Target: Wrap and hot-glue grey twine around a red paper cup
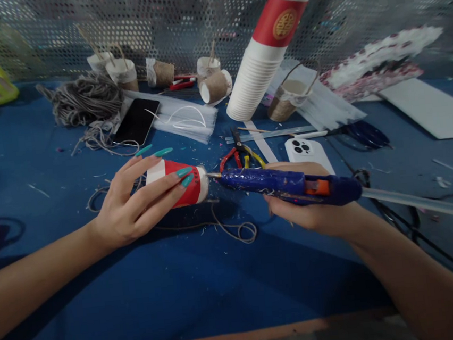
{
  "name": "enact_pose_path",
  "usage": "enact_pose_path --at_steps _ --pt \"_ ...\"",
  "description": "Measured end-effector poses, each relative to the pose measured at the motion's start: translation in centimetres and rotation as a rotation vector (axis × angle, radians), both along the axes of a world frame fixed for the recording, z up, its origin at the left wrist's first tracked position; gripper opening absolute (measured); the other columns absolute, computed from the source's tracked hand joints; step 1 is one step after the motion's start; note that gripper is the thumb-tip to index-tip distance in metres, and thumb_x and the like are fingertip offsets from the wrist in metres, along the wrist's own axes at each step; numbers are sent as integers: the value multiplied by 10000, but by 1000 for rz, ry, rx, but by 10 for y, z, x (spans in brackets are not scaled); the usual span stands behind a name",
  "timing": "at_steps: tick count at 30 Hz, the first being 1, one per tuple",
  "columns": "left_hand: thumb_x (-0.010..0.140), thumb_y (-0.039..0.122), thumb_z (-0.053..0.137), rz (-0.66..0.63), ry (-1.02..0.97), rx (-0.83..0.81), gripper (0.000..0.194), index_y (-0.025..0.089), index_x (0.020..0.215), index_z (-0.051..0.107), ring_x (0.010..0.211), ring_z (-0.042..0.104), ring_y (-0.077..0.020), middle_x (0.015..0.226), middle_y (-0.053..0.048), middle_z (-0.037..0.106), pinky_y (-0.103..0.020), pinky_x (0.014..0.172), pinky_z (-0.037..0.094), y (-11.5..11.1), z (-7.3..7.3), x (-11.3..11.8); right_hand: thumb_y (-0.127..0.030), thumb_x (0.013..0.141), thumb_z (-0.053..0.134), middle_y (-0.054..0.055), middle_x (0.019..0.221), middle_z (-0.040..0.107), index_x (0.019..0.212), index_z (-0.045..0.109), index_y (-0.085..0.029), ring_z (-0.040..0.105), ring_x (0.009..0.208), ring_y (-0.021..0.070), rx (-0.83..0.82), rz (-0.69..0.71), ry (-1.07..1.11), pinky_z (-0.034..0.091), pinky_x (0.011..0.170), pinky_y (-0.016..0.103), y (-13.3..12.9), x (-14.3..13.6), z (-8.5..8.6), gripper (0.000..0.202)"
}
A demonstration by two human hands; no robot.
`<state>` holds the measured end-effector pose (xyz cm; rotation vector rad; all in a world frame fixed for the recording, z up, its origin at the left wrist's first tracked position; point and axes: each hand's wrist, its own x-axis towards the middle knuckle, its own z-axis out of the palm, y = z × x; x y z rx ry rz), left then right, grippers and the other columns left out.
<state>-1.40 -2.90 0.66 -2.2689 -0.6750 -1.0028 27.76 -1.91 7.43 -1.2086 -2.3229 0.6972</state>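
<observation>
A red and white paper cup (176, 197) lies on its side on the blue table, its base toward the right. My left hand (135, 200) is closed over it, fingers across its upper side. My right hand (294, 211) grips a blue glue gun (268, 182) with an orange window and a clear glue stick running out of its back. The gun's metal nozzle (214, 176) points left at the base edge of the cup; I cannot tell whether they touch. Thin grey cord (242, 232) curls on the table below the cup.
Behind the hands stand a leaning stack of paper cups (257, 71), a twine-wrapped cup (286, 100) and a grey yarn bundle (87, 98). Pliers (239, 150), a black phone (137, 121) and a white phone (309, 154) lie nearby. Black cables (412, 227) trail at right.
</observation>
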Motion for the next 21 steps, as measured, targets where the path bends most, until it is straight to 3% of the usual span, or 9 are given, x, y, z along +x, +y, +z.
enact_pose_path --at_steps 7,21 --pt "791 99 662 5 6 -15 329 254 1077 614 1165 590 -282 1074 -28 669 -483 931 590 -2 1 -1 -160 681 498 4 578 510 570 425 -215 482 509 141 -17 -12 -11 381 477 281 0 0 -1 143" --pt "812 99 637 -30 36 42 234 249 991 637 1300 492 -289 1079 -12 673 -491 981 570 -2 3 0 -159 685 515 5 598 535 582 440 -207 489 518 145 -25 -29 -16 375 480 283 2 0 -2 136"
